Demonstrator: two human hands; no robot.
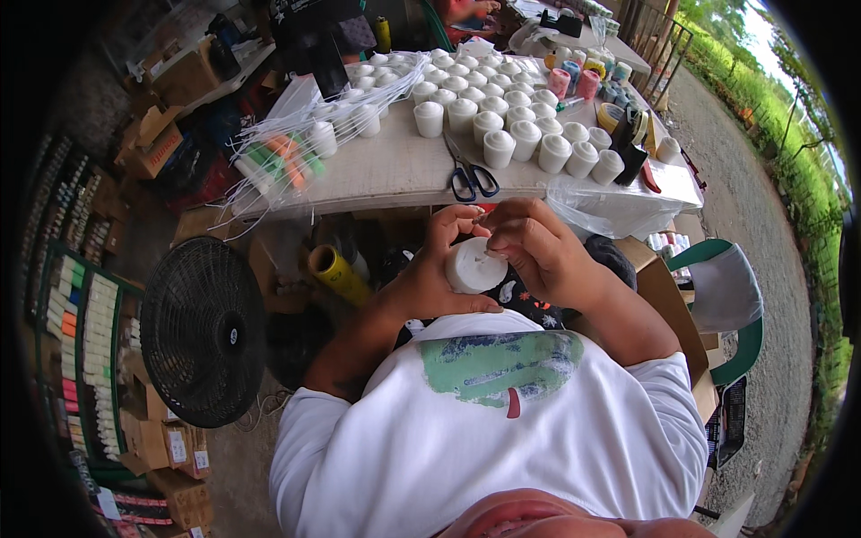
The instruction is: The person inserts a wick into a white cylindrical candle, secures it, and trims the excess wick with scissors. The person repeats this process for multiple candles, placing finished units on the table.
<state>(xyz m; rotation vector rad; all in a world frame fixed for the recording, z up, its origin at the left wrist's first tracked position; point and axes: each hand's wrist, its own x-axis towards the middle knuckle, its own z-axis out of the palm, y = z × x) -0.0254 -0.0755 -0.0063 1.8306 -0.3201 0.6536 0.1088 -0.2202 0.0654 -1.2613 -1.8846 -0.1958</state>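
In the head view, the left hand (432, 267) was clamped around a white cylindrical piece (473, 271), held up off the table, just short of its front edge and over the lap. The right hand (549, 251) had thumb and fingertips drawn close at the piece's upper edge (whether they pinched anything, I could not tell). The likeliest trouble was a drop: the left hand seemed the main support, so a hard pull from the right could have twisted the piece loose. Ahead, on the table (377, 175), blue-handled scissors (473, 181) lay near the front edge, just before crowded white pieces (525, 136); both would have hampered setting anything down there. Clear plastic (605, 211) draped the edge rightward, and a black fan (202, 332) stood left.
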